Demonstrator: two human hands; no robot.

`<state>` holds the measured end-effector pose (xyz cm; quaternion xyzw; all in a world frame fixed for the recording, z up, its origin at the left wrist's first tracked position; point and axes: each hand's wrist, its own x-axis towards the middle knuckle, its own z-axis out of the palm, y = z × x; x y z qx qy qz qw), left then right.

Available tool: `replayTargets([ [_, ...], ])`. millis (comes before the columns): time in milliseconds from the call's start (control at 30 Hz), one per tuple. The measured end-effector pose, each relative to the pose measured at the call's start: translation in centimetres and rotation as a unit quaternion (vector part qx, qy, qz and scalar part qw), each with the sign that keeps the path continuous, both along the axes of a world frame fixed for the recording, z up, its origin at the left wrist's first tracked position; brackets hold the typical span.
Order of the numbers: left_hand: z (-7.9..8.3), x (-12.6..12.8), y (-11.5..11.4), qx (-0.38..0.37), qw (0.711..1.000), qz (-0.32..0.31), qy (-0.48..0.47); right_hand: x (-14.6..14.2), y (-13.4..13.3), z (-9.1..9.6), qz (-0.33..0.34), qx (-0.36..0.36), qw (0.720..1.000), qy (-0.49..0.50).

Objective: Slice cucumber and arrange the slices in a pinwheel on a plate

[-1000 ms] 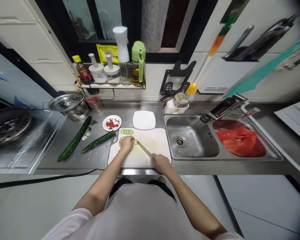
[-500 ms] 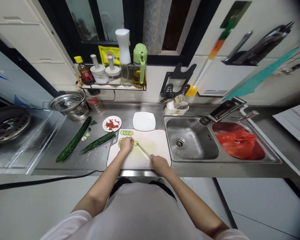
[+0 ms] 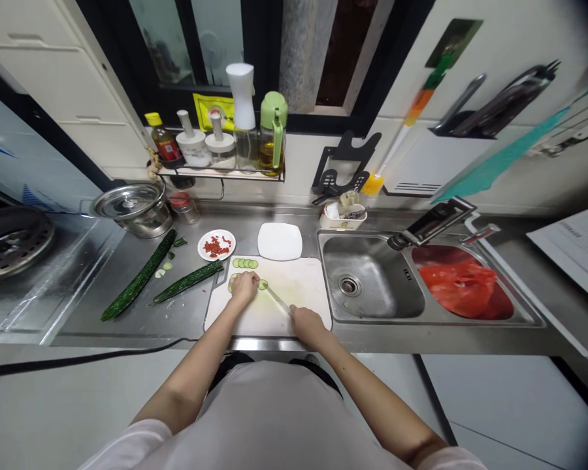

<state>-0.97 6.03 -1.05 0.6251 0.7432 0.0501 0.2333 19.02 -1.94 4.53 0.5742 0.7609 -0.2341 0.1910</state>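
A white cutting board [image 3: 298, 281] lies on the steel counter before me. My left hand [image 3: 244, 286] is curled over a piece of cucumber [image 3: 262, 284] on the board and holds it down. My right hand [image 3: 308, 320] grips the handle of a knife [image 3: 277, 299], whose blade points toward the cucumber's cut end. A row of cucumber slices [image 3: 245, 264] lies along the board's far left edge. More slices peek out left of my left hand.
Two whole cucumbers [image 3: 138, 277] [image 3: 187, 282] lie left of the board. Behind it are a plate of red chili [image 3: 216, 245] and a white square plate [image 3: 279, 240]. A sink [image 3: 370, 281] sits right, with a red bag [image 3: 458, 287] in the farther basin. A steel pot [image 3: 131, 207] stands far left.
Both hands stay on the board with the knife at the cucumber's end. The whole scene has shifted slightly left and down in view as my head moved.
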Motion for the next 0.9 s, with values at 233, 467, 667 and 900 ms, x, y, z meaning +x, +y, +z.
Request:
replayTargets([
  [233, 0.16, 0.11, 0.2, -0.011, 1.0, 0.003, -0.009, -0.38, 0.73, -0.34, 0.003, 0.001, 1.0, 0.005],
  [467, 0.2, 0.11, 0.15, -0.01, 1.0, 0.003, -0.008, -0.73, 0.92, -0.49, 0.006, 0.007, 1.0, 0.008],
  [667, 0.43, 0.09, 0.16, -0.013, 1.0, 0.003, -0.003, -0.74, 0.9, -0.27, 0.006, -0.002, 1.0, 0.007],
  [900, 0.34, 0.25, -0.24, 0.004, 1.0, -0.003, 0.025, -0.26, 0.84, -0.63, 0.009, 0.002, 1.0, 0.013],
])
